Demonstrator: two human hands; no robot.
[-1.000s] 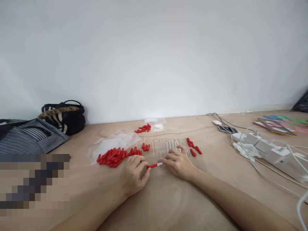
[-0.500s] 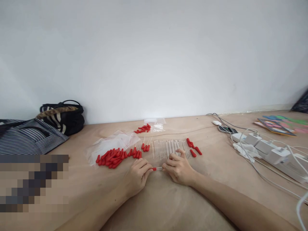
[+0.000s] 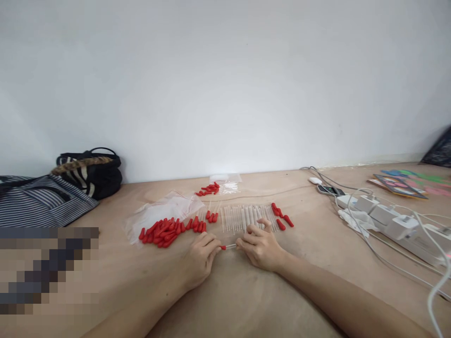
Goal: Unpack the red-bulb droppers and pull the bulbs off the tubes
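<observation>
My left hand (image 3: 203,257) is closed around a red rubber dropper bulb (image 3: 223,247), of which only the neck end shows. A clear glass tube (image 3: 231,246) runs from that bulb's mouth into the pinched fingers of my right hand (image 3: 260,245). Both hands rest low at the table's middle. Just beyond them lies a row of clear glass tubes (image 3: 239,218). A large heap of red bulbs (image 3: 162,232) sits to the left, and several more red bulbs (image 3: 281,217) lie at the row's right end.
Clear plastic bags (image 3: 167,206) lie behind the heap. Farther back are another small pile of red bulbs (image 3: 208,189) and a bag of tubes (image 3: 230,186). A power strip with white chargers and cables (image 3: 401,225) occupies the right. A striped bag (image 3: 45,202) and black bag (image 3: 102,173) stand left.
The view has shifted slightly. Both hands keep their grips on the bulb and tube; a little less of the bulb's red neck shows, and the tube is slightly more tilted.
</observation>
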